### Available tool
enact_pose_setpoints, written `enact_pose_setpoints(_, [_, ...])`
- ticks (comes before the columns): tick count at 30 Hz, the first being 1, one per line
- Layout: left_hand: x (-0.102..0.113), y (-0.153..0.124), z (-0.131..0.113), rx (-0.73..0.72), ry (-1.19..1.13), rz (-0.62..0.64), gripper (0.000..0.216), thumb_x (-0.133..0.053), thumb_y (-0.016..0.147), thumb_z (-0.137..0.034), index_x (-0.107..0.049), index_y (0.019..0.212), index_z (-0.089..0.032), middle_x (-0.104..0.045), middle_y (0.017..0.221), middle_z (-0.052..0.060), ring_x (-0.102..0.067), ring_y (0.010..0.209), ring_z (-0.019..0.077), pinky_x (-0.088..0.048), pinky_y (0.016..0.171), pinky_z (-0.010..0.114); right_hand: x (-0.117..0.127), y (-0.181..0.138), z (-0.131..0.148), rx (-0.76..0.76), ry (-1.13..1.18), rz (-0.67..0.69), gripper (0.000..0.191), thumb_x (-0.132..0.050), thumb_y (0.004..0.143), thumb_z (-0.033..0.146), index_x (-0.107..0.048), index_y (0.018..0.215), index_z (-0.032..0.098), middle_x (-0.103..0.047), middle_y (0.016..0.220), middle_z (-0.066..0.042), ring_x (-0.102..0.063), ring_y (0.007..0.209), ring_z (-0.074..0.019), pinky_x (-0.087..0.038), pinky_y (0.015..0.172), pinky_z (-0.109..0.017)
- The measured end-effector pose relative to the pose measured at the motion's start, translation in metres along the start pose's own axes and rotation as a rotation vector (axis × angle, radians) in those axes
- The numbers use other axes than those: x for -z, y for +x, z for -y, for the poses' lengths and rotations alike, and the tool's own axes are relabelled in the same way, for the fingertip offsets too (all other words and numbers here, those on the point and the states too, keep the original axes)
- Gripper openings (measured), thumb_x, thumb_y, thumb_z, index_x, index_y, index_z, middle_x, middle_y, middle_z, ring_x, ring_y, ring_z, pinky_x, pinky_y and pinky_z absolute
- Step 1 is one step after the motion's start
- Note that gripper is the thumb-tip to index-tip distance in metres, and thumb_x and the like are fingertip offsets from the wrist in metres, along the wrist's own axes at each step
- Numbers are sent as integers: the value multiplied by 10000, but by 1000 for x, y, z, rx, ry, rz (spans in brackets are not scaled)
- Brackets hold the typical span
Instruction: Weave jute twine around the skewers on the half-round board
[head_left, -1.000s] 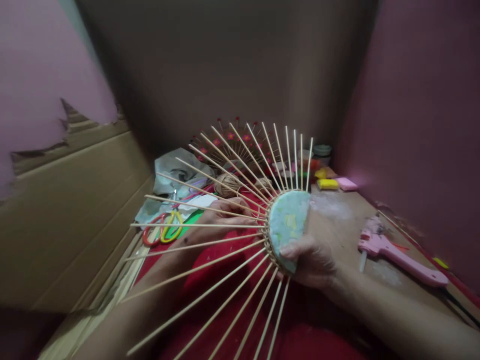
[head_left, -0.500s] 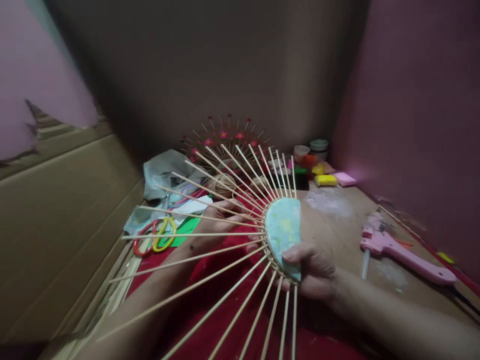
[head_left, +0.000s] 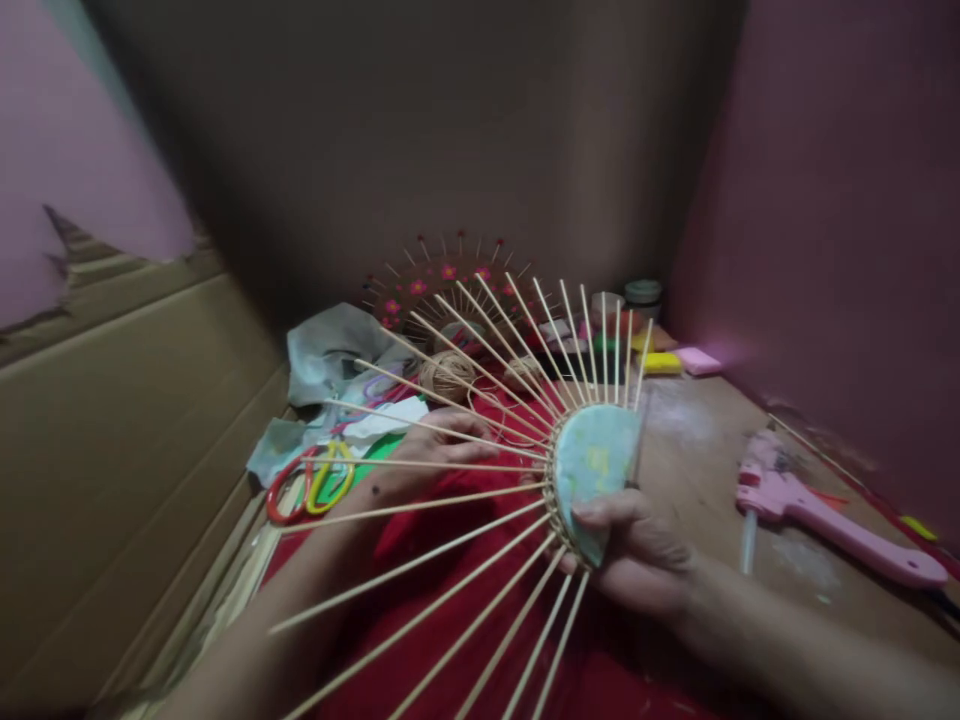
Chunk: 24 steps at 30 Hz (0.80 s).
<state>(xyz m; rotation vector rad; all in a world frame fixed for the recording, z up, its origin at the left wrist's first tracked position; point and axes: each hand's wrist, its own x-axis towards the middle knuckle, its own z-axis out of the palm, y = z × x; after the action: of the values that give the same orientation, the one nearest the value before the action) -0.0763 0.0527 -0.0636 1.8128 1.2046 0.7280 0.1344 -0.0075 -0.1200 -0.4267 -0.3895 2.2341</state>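
half-disc [head_left: 589,472] with radiating sticks [head_left: 407,568] sits right of centre, its yellow marks [head_left: 598,459] too blurred to read; right hand [head_left: 641,555] pinches its near end; left hand [head_left: 450,438] curls leftward, grip unclear.

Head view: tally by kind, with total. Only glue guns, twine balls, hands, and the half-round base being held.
Glue gun: 1
Twine balls: 2
Hands: 2 (left hand, right hand)
Half-round base, held: 1
Total: 6
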Motion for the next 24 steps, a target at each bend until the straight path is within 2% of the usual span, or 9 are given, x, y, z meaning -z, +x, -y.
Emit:
enact_pose_setpoints(4, [33, -8, 0, 30, -23, 52, 133, -657, 682, -291, -652, 659, -159, -549, 587, -4, -467, 520, 88, -356, 477, 203, 0, 0, 4, 27, 50, -47, 216, -609, 539, 32, -593, 738, 113, -619, 610, 6, -532, 528, -111, -420, 508, -262])
enact_pose_setpoints(9, [61, -21, 3, 48, -179, -203, 70, -690, 632, -236, -652, 643, -178, -584, 633, 23, -508, 545, 109, -390, 480, 213, 1, 1, 4, 16, 78, -141, 196, -602, 538, 13, -579, 703, 116, -611, 587, 8, -539, 520, -114, -416, 503, -261])
enact_pose_setpoints(14, [65, -29, -6, -52, -249, -302, 40, -666, 643, -208, -645, 662, -180, -592, 649, 33, -532, 571, 126, -419, 507, 233, 0, 0, 0, 12, 91, -142, 227, -593, 541, 1, -594, 726, 134, -614, 608, 19, -540, 527, -110, -411, 490, -248])
enact_pose_setpoints(19, [62, -30, -14, -190, -335, -401, 25, -651, 644, -156, -636, 640, -175, -594, 700, 32, -575, 698, 147, -465, 647, 274, 0, -2, -4, -11, 107, -170, 229, -604, 550, -1, -612, 712, 161, -619, 624, 21, -529, 522, -103, -426, 483, -235])
enact_pose_setpoints(24, [59, -21, -10, -349, -367, -554, 78, -657, 618, -110, -653, 634, -187, -575, 667, -2, -547, 636, 105, -455, 625, 252, 1, -1, -3, -29, 84, -191, 253, -630, 534, -10, -627, 703, 178, -637, 645, 12, -550, 538, -123, -448, 482, -254])
